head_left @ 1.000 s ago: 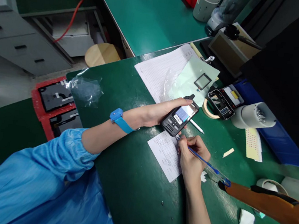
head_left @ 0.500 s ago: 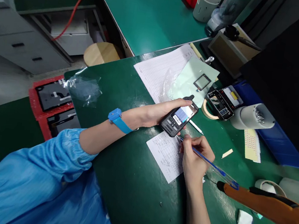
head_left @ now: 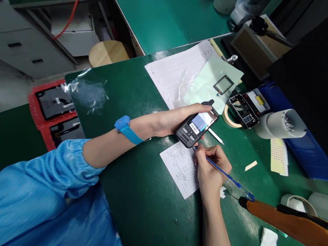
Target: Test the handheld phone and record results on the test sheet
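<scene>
My left hand (head_left: 176, 121) is closed around a black handheld phone (head_left: 196, 125) with a stubby antenna, its screen lit and its keypad facing up. A blue band is on the left wrist. Held in a writing grip in my right hand (head_left: 211, 167) is a clear ballpoint pen (head_left: 226, 177) with a blue refill, its tip near the phone's lower edge. Under the pen lies a small sheet of paper (head_left: 178, 168) with a printed grid and handwriting, partly covered by the phone and the right hand.
Behind the phone are a printed form (head_left: 171, 72), a pale green sheet (head_left: 203, 77) and a small screen panel (head_left: 223, 84). An opened device housing (head_left: 244, 110) sits by a tape roll (head_left: 229, 118). An orange tool (head_left: 293, 228) juts in from the right. A plastic bag (head_left: 90, 93) lies left.
The view has shifted slightly. My right hand and the pen moved a little right, then back left. My left hand keeps holding the phone in much the same place.
</scene>
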